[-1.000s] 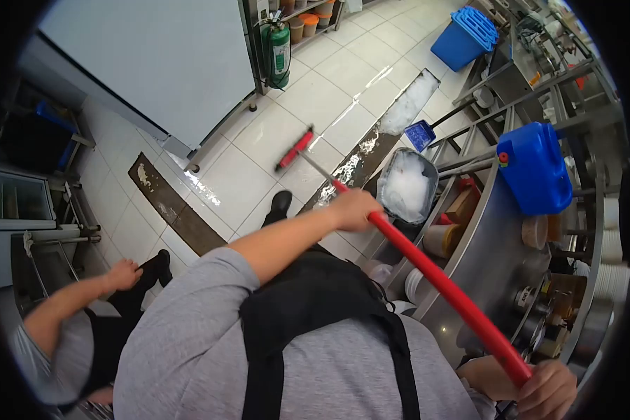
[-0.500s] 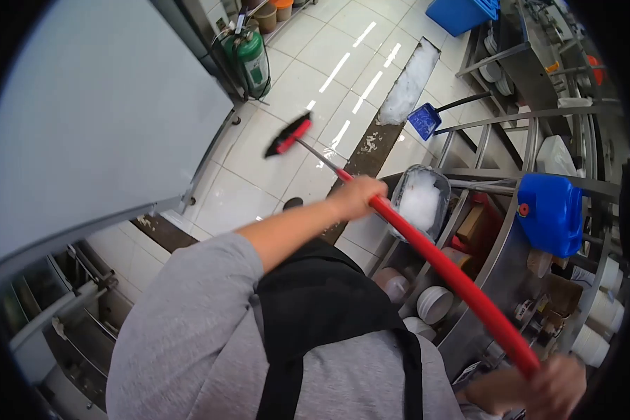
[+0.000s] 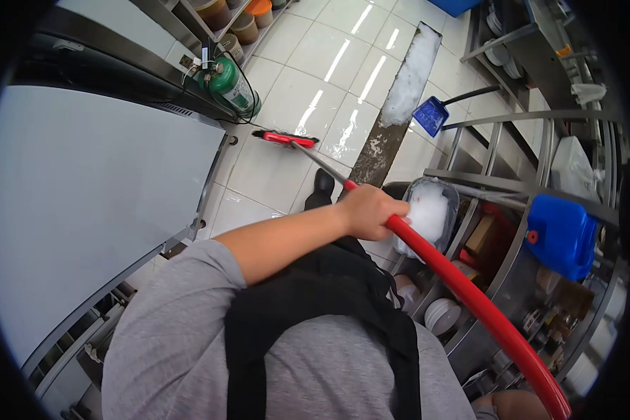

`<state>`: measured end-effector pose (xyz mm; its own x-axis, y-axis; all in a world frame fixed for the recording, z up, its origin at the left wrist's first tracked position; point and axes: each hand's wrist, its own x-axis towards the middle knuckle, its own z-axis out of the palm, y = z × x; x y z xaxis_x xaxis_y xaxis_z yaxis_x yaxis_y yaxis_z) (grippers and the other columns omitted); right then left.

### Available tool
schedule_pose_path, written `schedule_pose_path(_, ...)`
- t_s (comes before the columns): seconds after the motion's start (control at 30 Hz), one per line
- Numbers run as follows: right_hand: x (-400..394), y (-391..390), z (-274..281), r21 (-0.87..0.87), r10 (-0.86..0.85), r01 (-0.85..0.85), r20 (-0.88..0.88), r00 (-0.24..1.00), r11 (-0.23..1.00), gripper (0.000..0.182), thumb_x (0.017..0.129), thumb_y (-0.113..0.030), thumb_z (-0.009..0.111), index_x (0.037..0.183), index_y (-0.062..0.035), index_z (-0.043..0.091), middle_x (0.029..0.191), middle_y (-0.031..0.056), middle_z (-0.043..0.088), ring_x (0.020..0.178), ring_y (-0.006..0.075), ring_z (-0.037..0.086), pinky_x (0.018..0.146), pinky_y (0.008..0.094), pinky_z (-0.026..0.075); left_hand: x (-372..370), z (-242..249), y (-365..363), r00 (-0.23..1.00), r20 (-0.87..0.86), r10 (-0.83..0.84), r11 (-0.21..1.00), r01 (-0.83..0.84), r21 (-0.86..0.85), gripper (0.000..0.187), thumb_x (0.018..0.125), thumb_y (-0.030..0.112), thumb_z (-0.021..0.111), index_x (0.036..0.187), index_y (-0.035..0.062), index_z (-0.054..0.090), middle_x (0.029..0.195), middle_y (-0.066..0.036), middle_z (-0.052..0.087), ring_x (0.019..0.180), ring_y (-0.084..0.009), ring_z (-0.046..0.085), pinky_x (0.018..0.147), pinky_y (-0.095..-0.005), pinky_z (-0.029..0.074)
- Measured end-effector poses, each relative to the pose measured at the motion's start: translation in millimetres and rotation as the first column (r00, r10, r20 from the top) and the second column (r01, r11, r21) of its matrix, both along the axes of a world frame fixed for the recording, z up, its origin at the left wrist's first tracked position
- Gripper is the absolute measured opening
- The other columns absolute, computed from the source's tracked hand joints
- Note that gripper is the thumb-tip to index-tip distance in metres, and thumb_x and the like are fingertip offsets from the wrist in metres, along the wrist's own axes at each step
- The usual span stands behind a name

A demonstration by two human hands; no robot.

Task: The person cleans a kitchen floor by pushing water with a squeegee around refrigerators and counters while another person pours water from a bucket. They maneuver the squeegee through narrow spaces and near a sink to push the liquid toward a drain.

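My left hand [image 3: 372, 213] is closed round the red handle of a broom [image 3: 462, 287]. The handle slants from the lower right corner up to a thin metal shaft. At its far end, the red head with dark bristles rests on the wet tiles. Only part of my right forearm [image 3: 514, 404] shows beside the handle's near end; the hand itself is beyond the lower edge. A blue dustpan [image 3: 430, 115] with a dark handle lies to the right of a floor channel [image 3: 378, 150], whose far part is filled with white foam or ice.
A large pale cabinet [image 3: 112, 203] stands on the left, with a green cylinder [image 3: 232, 87] past its corner. On the right are metal shelving [image 3: 497, 150], a tub [image 3: 451, 192] of white stuff and a blue jerrycan [image 3: 561, 236]. Tubs [image 3: 245, 28] stand on a far shelf.
The broom head has turned from slanted to nearly level and shifted slightly. My left hand stays on the handle. My right hand has slipped out of view, and the camera view has shifted.
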<state>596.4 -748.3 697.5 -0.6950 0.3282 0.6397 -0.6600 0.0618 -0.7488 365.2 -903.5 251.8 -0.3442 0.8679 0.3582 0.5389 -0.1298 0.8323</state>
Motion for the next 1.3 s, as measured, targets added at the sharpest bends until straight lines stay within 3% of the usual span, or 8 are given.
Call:
schedule_pose_path(0.23, -90.5, 81.7, -47.6, -0.279, -0.006, -0.014, -0.068, 0.998, 0.960, 0.029, 0.091, -0.035, 0.062, 0.082, -0.0105, 0.050, 0.060, -0.0026, 0.049, 0.053, 0.0087, 0.048, 0.055, 0.0258, 0.045, -97.8, -14.8, -11.3, 0.991, -0.026, 0.129, 0.976, -0.131, -0.174, 0.033, 0.085, 0.027, 0.064, 0.062, 0.0101, 0.047, 0.050, -0.010, 0.048, 0.050, -0.0330, 0.054, 0.045, -0.0417, 0.039)
schedule_pose_path(0.27, -124.2, 75.5, -63.0, -0.294, 0.160, -0.132, 0.074, 0.984, 0.947, 0.038, 0.085, -0.044, 0.066, 0.070, -0.0135, 0.049, 0.060, -0.0059, 0.042, 0.052, 0.0104, 0.041, 0.057, 0.0248, 0.038, -110.4, -17.8, -15.9, 0.992, -0.042, 0.122, 0.970, -0.128, -0.208, 0.033, 0.084, 0.027, 0.064, 0.062, 0.0102, 0.047, 0.050, -0.010, 0.048, 0.050, -0.0330, 0.054, 0.045, -0.0413, 0.039)
schedule_pose_path(0.57, -137.5, 89.0, -104.8, -0.236, 0.120, -0.053, 0.278, 0.953, 0.970, 0.040, 0.085, -0.053, 0.063, 0.076, -0.0157, 0.051, 0.071, -0.0043, 0.044, 0.065, 0.0120, 0.045, 0.069, 0.0287, 0.040, -179.5, -41.4, -53.0, 0.995, -0.086, 0.052, 0.925, -0.081, -0.371, 0.029, 0.084, 0.027, 0.062, 0.065, 0.0110, 0.047, 0.052, -0.009, 0.052, 0.052, -0.0342, 0.055, 0.048, -0.0440, 0.041)
schedule_pose_path(0.7, -118.6, 80.7, -157.1, -0.395, -0.095, 0.323, 0.498, 0.862, 0.860, 0.027, 0.090, -0.012, 0.056, 0.070, -0.0131, 0.037, 0.058, -0.0024, 0.035, 0.057, 0.0102, 0.041, 0.080, 0.0296, 0.044, -190.8, -63.4, -69.7, 0.991, -0.118, 0.064, 0.862, -0.115, -0.493, 0.023, 0.084, 0.026, 0.059, 0.068, 0.0119, 0.050, 0.054, -0.009, 0.055, 0.055, -0.0345, 0.057, 0.051, -0.0463, 0.043)
schedule_pose_path(0.77, -105.6, 69.5, -184.1, -0.510, 0.049, 0.238, 0.487, 0.872, 0.827, 0.027, 0.094, -0.010, 0.052, 0.077, -0.0128, 0.031, 0.067, -0.0010, 0.027, 0.065, 0.0118, 0.035, 0.095, 0.0330, 0.036, -189.8, -83.6, -78.8, 0.993, -0.111, 0.044, 0.829, -0.099, -0.550, 0.020, 0.084, 0.027, 0.059, 0.071, 0.0128, 0.053, 0.056, -0.010, 0.057, 0.058, -0.0351, 0.059, 0.054, -0.0485, 0.044)
schedule_pose_path(1.1, -29.8, 91.9, -337.9, -0.695, -0.091, 0.475, 0.513, 0.854, 0.540, 0.020, 0.091, -0.007, 0.051, 0.077, -0.0098, 0.036, 0.069, -0.0007, 0.031, 0.068, 0.0123, 0.040, 0.105, 0.0390, 0.036, -166.8, -160.2, -62.8, 0.981, 0.016, -0.194, 0.655, 0.142, -0.742, 0.020, 0.075, 0.021, 0.062, 0.092, 0.0111, 0.060, 0.080, -0.012, 0.066, 0.076, -0.0329, 0.065, 0.066, -0.0462, 0.051)
schedule_pose_path(1.23, -23.2, 87.2, -422.5, -0.510, -0.225, 0.804, 0.782, 0.582, 0.307, 0.026, 0.093, -0.014, 0.054, 0.071, -0.0068, 0.041, 0.067, 0.0040, 0.041, 0.077, 0.0215, 0.051, 0.102, 0.0431, 0.039, -157.6, -229.7, -76.3, 0.968, -0.251, 0.018, 0.659, -0.201, -0.725, 0.020, 0.079, 0.024, 0.064, 0.096, 0.0132, 0.060, 0.093, -0.011, 0.062, 0.092, -0.0312, 0.062, 0.089, -0.0485, 0.045)
schedule_pose_path(1.3, -49.8, 61.0, -417.2, -0.593, -0.160, 0.708, 0.712, 0.683, 0.382, 0.032, 0.096, -0.020, 0.054, 0.070, -0.0075, 0.040, 0.070, 0.0044, 0.040, 0.076, 0.0199, 0.046, 0.099, 0.0414, 0.039, -156.2, -244.0, -90.9, 0.888, -0.362, 0.283, 0.484, -0.458, -0.746, 0.022, 0.079, 0.027, 0.066, 0.096, 0.0135, 0.060, 0.098, -0.009, 0.060, 0.097, -0.0309, 0.058, 0.099, -0.0512, 0.035)
